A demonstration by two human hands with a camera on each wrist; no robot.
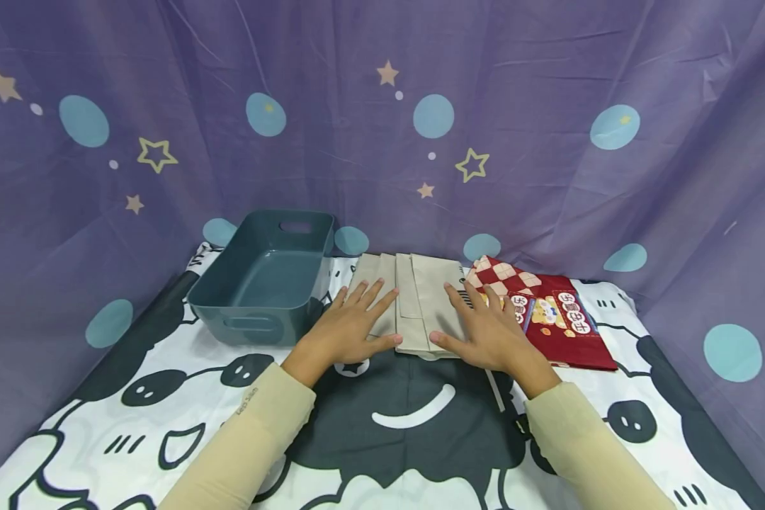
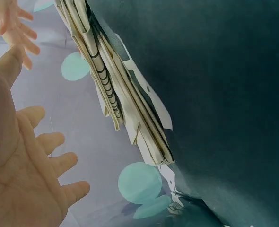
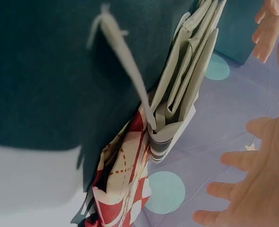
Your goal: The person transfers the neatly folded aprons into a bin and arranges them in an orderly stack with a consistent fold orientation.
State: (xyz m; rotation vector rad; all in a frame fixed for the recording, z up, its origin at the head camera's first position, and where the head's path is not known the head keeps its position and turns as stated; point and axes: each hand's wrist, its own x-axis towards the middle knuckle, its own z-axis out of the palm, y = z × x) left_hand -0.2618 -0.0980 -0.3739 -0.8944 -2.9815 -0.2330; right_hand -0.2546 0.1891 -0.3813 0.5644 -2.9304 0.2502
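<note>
A beige cloth (image 1: 414, 312), folded flat into layers, lies on the table in the head view. Its stacked folds (image 2: 130, 111) show edge-on in the left wrist view, with a dark striped print on one layer. My left hand (image 1: 350, 326) is held over its left side with fingers spread and nothing in it. Over the right side is my right hand (image 1: 489, 329), palm down, fingers also spread and holding nothing. Both wrist views show a gap between palm and cloth. A thin pale strap (image 3: 125, 61) sticks out near the cloth in the right wrist view.
On the left stands a dark teal plastic bin (image 1: 255, 324) with handle slots. A folded red cloth (image 1: 570, 347) with checks and a cartoon bear print lies right beside the beige one. A purple curtain (image 1: 357, 170) hangs behind the patterned tablecloth (image 1: 191, 404).
</note>
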